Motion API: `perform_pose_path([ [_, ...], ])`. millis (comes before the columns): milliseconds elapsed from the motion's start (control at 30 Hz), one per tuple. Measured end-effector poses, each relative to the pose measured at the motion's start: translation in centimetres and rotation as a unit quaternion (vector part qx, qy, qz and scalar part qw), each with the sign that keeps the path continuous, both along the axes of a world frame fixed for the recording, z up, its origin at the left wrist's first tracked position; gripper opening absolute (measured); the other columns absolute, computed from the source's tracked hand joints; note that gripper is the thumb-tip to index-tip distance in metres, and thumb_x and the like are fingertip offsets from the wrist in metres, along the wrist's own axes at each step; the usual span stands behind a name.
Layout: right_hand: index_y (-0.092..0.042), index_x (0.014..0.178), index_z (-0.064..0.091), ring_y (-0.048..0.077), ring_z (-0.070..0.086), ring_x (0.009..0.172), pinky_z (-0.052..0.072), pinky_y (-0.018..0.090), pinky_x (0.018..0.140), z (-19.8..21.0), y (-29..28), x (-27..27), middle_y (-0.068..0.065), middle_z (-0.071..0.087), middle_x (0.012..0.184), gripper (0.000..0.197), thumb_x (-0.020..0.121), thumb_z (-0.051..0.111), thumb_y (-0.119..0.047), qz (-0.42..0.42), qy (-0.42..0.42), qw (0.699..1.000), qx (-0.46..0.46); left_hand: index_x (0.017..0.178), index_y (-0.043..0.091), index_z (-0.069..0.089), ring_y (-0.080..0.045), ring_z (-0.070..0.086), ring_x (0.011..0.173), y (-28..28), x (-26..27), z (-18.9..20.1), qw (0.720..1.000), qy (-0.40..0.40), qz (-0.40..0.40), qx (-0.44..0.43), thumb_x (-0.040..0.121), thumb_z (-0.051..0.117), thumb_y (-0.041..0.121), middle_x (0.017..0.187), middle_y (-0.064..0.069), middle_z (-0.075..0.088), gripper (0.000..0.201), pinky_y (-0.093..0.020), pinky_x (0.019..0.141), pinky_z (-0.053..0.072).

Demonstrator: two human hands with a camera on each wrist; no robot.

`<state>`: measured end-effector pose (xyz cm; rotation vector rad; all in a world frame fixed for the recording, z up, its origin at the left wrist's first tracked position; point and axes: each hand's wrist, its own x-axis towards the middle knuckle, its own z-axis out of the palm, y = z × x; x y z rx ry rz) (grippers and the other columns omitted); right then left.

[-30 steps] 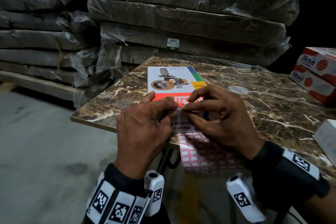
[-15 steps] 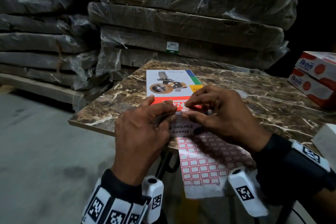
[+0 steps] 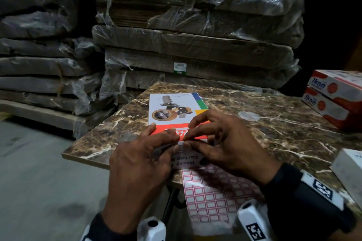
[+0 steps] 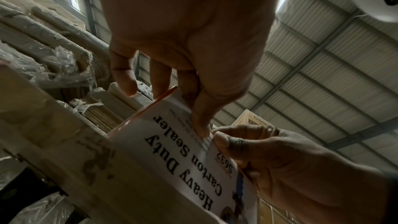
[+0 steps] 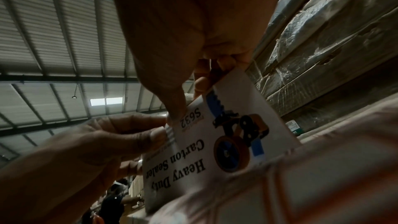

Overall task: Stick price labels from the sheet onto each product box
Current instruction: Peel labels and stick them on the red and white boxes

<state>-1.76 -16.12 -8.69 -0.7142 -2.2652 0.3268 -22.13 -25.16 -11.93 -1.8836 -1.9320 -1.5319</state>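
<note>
Since the earlier frames the label sheet [image 3: 213,197] hangs further off the tabletop [image 3: 274,123] edge at lower centre; both hands stay at the box's near face. Likely a label is mid-application, though the label itself is too small to confirm. Left hand [image 3: 141,162] and right hand [image 3: 225,146] pinch fingers at the white "Heavy Duty Carton Sealer" box [image 3: 172,111], centre frame, on the tabletop.

A white box [image 3: 172,111] banded in red is being shown on brown, white-veined marble [image 3: 274,129]; the label sheet [image 3: 213,201] is being seen gridded red on white.
</note>
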Motion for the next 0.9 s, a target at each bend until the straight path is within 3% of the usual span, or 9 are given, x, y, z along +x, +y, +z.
perform_pose_path([
  [133,-0.031,0.097,0.087,0.006,0.073,0.095,0.054,0.023,0.075,0.6,1.0,0.6,-0.015,0.075,0.105,0.016,0.083,0.092,-0.027,0.02,0.005,0.998,-0.064,0.107,0.057,0.076,0.008,0.058,0.127,0.0,0.0,0.0,1.0,0.002,-0.009,-0.002,0.082,0.076,0.051,0.123,0.025,0.072,0.025,-0.036,0.105,0.055],
  [233,-0.028,0.095,0.088,0.011,0.072,0.107,0.058,0.028,0.088,1.0,1.1,1.4,-0.011,0.076,0.109,0.02,0.079,0.094,-0.017,0.052,0.035,0.992,-0.113,0.105,0.053,0.078,0.012,0.054,0.129,0.1,-0.2,-0.3,1.0,-0.011,-0.024,0.003,0.081,0.082,0.039,0.116,0.031,0.072,0.028,-0.03,0.108,0.051],
  [300,-0.031,0.096,0.087,0.01,0.072,0.111,0.058,0.033,0.093,1.1,1.0,1.4,-0.013,0.075,0.112,0.021,0.079,0.095,-0.021,0.06,0.043,0.991,-0.113,0.104,0.052,0.078,0.014,0.054,0.128,0.1,-0.3,-0.3,0.999,-0.017,-0.03,0.007,0.081,0.085,0.036,0.114,0.033,0.072,0.029,-0.028,0.108,0.051],
  [433,-0.044,0.095,0.083,0.006,0.07,0.106,0.059,0.044,0.087,1.1,0.6,0.3,-0.023,0.072,0.108,0.024,0.076,0.082,-0.058,0.015,-0.002,0.997,-0.069,0.103,0.054,0.078,0.014,0.054,0.128,0.3,-0.4,0.2,0.999,-0.01,-0.033,-0.006,0.081,0.084,0.04,0.11,0.036,0.072,0.026,-0.032,0.106,0.053],
  [500,-0.044,0.094,0.081,0.007,0.071,0.102,0.06,0.048,0.086,1.1,0.6,0.0,-0.023,0.072,0.106,0.029,0.074,0.075,-0.065,0.008,-0.004,0.997,-0.078,0.103,0.054,0.078,0.013,0.055,0.128,0.2,-0.4,0.2,0.999,-0.011,-0.037,-0.004,0.082,0.083,0.042,0.111,0.034,0.072,0.025,-0.035,0.105,0.054],
  [567,-0.041,0.092,0.079,0.009,0.072,0.101,0.061,0.05,0.085,1.2,0.8,-0.1,-0.02,0.073,0.105,0.027,0.077,0.075,-0.062,0.008,-0.018,0.997,-0.075,0.103,0.055,0.077,0.012,0.055,0.128,0.1,-0.3,0.3,0.999,-0.015,-0.037,0.0,0.081,0.079,0.048,0.112,0.034,0.072,0.023,-0.037,0.105,0.055],
  [700,-0.029,0.094,0.082,0.015,0.074,0.106,0.063,0.047,0.093,1.5,1.3,0.4,-0.01,0.076,0.107,0.01,0.086,0.087,-0.026,0.061,-0.008,0.986,-0.152,0.102,0.052,0.079,0.013,0.054,0.129,0.1,-0.2,0.5,0.999,-0.022,-0.038,-0.007,0.082,0.083,0.042,0.111,0.034,0.072,0.023,-0.037,0.108,0.053],
  [900,-0.036,0.094,0.085,0.005,0.072,0.103,0.062,0.047,0.087,1.2,0.9,0.1,-0.021,0.075,0.105,0.015,0.08,0.09,-0.035,0.02,-0.005,0.995,-0.099,0.103,0.05,0.08,0.011,0.055,0.129,0.0,-0.1,0.5,0.999,-0.014,-0.036,-0.005,0.081,0.085,0.035,0.11,0.033,0.073,0.027,-0.034,0.108,0.053],
])
